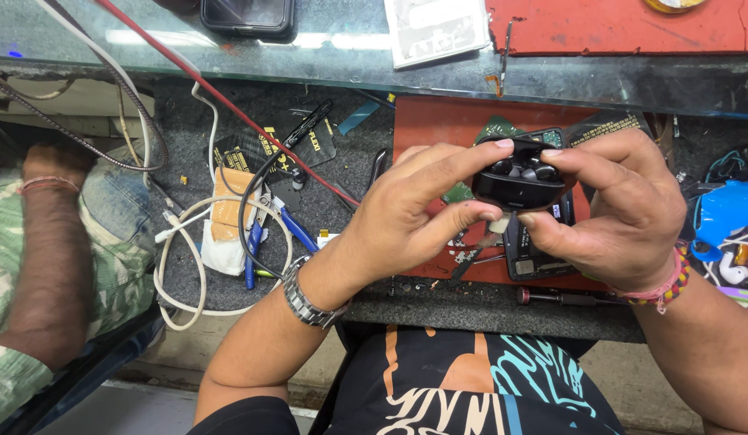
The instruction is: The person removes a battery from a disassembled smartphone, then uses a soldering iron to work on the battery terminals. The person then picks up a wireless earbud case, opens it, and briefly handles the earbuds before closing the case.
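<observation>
Earbud case (519,187), black and glossy, sits pinched between both of my hands above the red work mat (438,129), with its lid up and dark earbuds showing inside. My left hand (406,213) closes on it from the left side, forefinger lying along the top edge and thumb pressed under the base. My right hand (615,213) grips the other side the same way, fingers curled over the top and thumb below. A steel wristwatch (305,302) circles my left wrist and a beaded band (668,286) my right. Under the case lies an opened phone (539,250) on the mat. To the left, a white cable (188,266) loops on the grey bench near blue-handled pliers (257,242). Another person's forearm (47,258) rests at the far left edge.
</observation>
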Action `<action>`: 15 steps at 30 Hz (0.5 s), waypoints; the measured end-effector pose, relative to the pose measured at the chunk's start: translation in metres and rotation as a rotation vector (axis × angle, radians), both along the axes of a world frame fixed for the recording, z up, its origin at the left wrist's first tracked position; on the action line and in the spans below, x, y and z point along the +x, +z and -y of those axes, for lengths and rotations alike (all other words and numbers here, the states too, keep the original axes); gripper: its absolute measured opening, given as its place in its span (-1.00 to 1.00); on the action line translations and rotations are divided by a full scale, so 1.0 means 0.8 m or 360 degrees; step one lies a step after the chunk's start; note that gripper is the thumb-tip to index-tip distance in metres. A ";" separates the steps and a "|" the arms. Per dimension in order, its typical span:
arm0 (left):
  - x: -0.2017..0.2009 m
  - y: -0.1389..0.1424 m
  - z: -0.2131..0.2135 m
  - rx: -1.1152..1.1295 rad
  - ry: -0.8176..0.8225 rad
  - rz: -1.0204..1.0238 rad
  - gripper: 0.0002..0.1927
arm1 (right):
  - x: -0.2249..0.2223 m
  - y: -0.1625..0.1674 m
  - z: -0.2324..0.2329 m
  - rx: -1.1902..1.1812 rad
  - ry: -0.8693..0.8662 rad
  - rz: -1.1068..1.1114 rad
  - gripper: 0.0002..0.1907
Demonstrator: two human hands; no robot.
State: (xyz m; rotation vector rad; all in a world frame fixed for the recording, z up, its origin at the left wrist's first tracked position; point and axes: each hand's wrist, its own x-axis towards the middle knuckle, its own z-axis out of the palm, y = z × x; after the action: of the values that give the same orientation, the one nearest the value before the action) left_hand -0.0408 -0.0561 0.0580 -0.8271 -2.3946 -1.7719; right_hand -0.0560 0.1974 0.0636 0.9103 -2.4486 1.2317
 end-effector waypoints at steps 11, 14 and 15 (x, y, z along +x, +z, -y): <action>0.009 -0.004 -0.011 0.0801 -0.0164 0.0564 -0.25 | 0.001 -0.011 0.007 -0.0506 0.0205 0.0313 -0.25; 0.011 -0.007 -0.010 0.0636 -0.0154 0.0434 -0.30 | 0.001 -0.012 0.006 -0.0375 0.0138 0.0156 -0.23; 0.012 -0.008 -0.009 0.0585 -0.0145 0.0406 -0.30 | 0.000 -0.011 0.005 -0.0299 0.0121 0.0070 -0.24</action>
State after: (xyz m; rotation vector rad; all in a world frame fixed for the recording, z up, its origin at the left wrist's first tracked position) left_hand -0.0310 -0.0490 0.0513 -0.7095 -2.0808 -2.3837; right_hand -0.0559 0.1931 0.0548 0.9398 -2.3014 1.4938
